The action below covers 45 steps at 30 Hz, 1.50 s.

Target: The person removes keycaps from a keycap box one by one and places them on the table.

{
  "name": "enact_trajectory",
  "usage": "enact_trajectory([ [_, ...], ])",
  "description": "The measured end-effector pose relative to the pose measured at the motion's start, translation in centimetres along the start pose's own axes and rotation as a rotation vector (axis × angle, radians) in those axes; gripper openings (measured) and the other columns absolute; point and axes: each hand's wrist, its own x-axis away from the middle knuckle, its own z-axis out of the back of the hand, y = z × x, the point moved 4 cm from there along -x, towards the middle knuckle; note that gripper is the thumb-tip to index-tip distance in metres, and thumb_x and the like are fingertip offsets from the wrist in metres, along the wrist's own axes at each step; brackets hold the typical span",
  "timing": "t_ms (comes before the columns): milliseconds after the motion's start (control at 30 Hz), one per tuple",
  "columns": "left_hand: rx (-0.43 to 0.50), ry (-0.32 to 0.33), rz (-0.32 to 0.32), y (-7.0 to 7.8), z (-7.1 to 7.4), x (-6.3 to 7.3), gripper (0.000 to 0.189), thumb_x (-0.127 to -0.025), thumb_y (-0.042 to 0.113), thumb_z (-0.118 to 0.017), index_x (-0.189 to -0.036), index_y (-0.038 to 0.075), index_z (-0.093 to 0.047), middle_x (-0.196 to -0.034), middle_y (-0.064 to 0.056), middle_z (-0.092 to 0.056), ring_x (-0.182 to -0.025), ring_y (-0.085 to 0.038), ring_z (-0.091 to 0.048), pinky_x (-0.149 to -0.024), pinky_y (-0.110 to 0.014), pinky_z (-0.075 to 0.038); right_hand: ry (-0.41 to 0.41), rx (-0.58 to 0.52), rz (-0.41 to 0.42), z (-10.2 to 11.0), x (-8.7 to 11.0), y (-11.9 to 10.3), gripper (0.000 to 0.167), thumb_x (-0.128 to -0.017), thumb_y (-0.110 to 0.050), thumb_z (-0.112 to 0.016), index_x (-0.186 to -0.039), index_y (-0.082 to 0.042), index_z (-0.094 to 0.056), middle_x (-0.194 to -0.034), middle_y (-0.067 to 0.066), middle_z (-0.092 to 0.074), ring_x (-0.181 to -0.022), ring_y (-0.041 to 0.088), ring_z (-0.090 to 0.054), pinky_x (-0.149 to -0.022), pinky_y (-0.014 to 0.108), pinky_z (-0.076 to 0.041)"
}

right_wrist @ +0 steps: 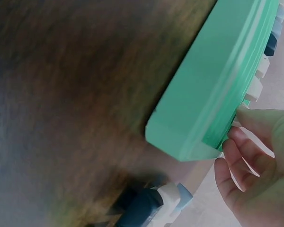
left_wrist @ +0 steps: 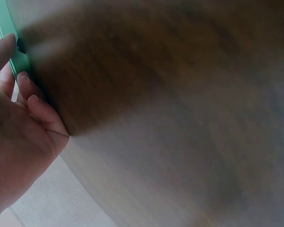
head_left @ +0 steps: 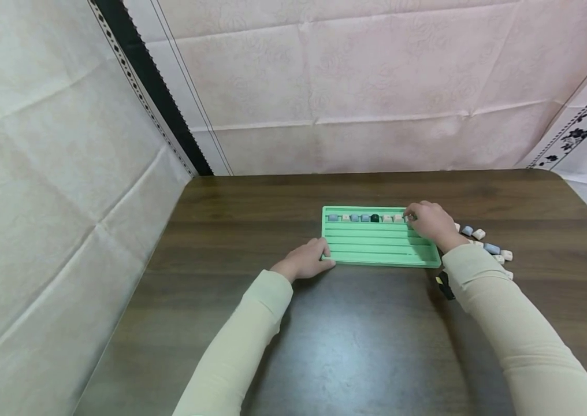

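Note:
A green ridged tray (head_left: 361, 249) lies on the table, with a row of keycaps (head_left: 365, 218) along its far groove: blue, white and one dark green. At its near left corner my left hand (head_left: 305, 259) grips the edge, thumb and fingers around it, as the left wrist view shows with the hand (left_wrist: 23, 137) at the tray's rim (left_wrist: 22, 64). Over the far right end of the row, my right hand (head_left: 431, 224) pinches a pale keycap. In the right wrist view that hand's (right_wrist: 255, 175) thumb and index finger meet at the groove and mostly hide the keycap.
Loose white and blue keycaps (head_left: 492, 248) are scattered right of the tray, partly behind my right forearm. A dark piece with a yellow mark (head_left: 444, 285) lies near the right sleeve. The brown wooden table (head_left: 335, 335) meets cloth-covered walls (head_left: 376, 86) at the back and left.

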Motion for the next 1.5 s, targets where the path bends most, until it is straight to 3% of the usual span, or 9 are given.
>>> enact_trajectory([
  [700,0.027,-0.018,-0.010,0.5,-0.6,-0.6,0.022,-0.094,0.037,-0.050,-0.100,0.018,-0.044,-0.103,0.000,-0.046,-0.091,-0.017,-0.047,-0.077,-0.030,-0.040,-0.006,-0.068,-0.043,1.5,1.5,1.7,0.033,-0.096,-0.018,-0.044,-0.123,0.000,-0.050,-0.121,0.025,-0.051,-0.111,0.042,-0.047,-0.085,0.056,-0.039],
  [1233,0.046,-0.009,-0.010,0.6,-0.4,-1.0,0.021,-0.093,0.037,-0.050,-0.098,0.018,-0.043,-0.101,-0.001,-0.045,-0.089,-0.017,-0.046,-0.075,-0.030,-0.038,0.041,-0.099,-0.110,3.6,3.7,5.8,0.034,-0.097,-0.022,-0.043,-0.120,0.002,-0.051,-0.118,0.028,-0.051,-0.106,0.042,-0.048,-0.083,0.057,-0.038],
  [1500,0.059,-0.015,0.016,-0.1,-0.1,-0.3,0.021,-0.093,0.037,-0.050,-0.097,0.018,-0.042,-0.101,-0.001,-0.045,-0.087,-0.019,-0.046,-0.074,-0.030,-0.037,0.051,-0.130,-0.141,3.8,4.7,7.4,0.037,-0.096,-0.024,-0.042,-0.121,0.003,-0.049,-0.117,0.028,-0.050,-0.105,0.043,-0.047,-0.082,0.057,-0.037],
])
